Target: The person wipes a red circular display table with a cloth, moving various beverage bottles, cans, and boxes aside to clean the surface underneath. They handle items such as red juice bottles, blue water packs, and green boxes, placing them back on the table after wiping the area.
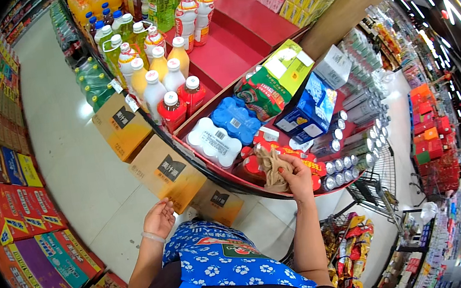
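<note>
My right hand [297, 177] grips a crumpled beige cloth [274, 169] over the edge of a red display shelf [197, 156]. Under and beside the cloth are red-capped containers [252, 165], partly hidden by it. My left hand [160, 219] is raised with its fingers loosely curled and nothing seen in them, near a cardboard carton [167, 171]. Shrink-wrapped white containers [214, 142] and a blue-wrapped pack [235, 118] stand on the shelf left of the cloth. A dark blue box [308, 108] lies behind it.
Rows of cans [340, 178] stand right of the cloth. Bottles of juice and milky drinks [154, 88] line the curved shelf edge at left. Cartons stand on the floor against the display. A wire shopping cart [374, 187] is at right, near hanging snack packets [355, 249].
</note>
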`<act>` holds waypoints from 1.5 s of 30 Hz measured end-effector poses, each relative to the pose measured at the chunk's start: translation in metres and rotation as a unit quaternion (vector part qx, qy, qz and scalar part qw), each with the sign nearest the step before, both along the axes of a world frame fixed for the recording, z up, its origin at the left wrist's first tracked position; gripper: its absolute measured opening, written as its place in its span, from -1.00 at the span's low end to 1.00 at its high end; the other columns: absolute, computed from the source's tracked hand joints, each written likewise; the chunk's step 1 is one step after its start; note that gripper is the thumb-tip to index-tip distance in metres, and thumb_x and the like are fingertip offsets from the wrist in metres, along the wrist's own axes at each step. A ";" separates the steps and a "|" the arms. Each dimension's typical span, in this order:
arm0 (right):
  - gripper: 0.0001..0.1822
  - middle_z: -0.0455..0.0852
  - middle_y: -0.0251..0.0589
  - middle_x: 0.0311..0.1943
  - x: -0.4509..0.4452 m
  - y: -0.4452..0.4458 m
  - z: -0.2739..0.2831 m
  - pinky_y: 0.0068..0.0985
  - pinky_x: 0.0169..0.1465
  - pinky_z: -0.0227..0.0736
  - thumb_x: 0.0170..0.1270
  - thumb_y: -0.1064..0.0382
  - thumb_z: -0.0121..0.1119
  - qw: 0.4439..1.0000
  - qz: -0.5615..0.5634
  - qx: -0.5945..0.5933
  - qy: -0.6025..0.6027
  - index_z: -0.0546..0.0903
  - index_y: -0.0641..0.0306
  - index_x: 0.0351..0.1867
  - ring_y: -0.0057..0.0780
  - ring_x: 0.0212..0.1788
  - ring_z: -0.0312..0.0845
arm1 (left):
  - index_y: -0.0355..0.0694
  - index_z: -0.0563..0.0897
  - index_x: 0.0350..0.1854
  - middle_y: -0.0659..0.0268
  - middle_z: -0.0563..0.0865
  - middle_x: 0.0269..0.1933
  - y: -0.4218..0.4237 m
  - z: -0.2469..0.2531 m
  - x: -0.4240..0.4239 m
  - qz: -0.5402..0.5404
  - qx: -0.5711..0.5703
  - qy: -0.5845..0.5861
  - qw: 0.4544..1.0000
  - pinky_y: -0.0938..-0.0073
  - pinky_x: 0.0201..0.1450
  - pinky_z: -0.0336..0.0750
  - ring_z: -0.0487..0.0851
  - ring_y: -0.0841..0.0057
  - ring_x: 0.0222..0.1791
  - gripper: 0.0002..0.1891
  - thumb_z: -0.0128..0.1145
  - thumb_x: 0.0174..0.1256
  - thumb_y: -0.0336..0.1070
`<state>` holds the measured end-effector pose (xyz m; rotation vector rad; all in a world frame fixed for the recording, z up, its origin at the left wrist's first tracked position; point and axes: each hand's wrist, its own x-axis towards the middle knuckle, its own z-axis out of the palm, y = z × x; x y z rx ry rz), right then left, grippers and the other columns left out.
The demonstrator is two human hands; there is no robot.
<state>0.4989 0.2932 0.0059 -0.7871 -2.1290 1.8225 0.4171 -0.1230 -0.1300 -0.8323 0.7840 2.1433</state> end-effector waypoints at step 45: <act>-0.47 0.53 -0.14 0.36 -0.202 0.133 -0.105 -0.23 0.29 0.48 0.40 0.32 0.05 0.932 0.327 0.135 0.080 0.45 0.32 0.41 -0.13 0.25 0.56 | -0.15 0.66 0.03 0.27 0.79 -0.09 0.122 0.010 0.138 0.396 -0.138 0.089 0.903 0.54 -0.29 0.59 0.68 0.56 -0.30 -0.79 0.16 0.43 -0.28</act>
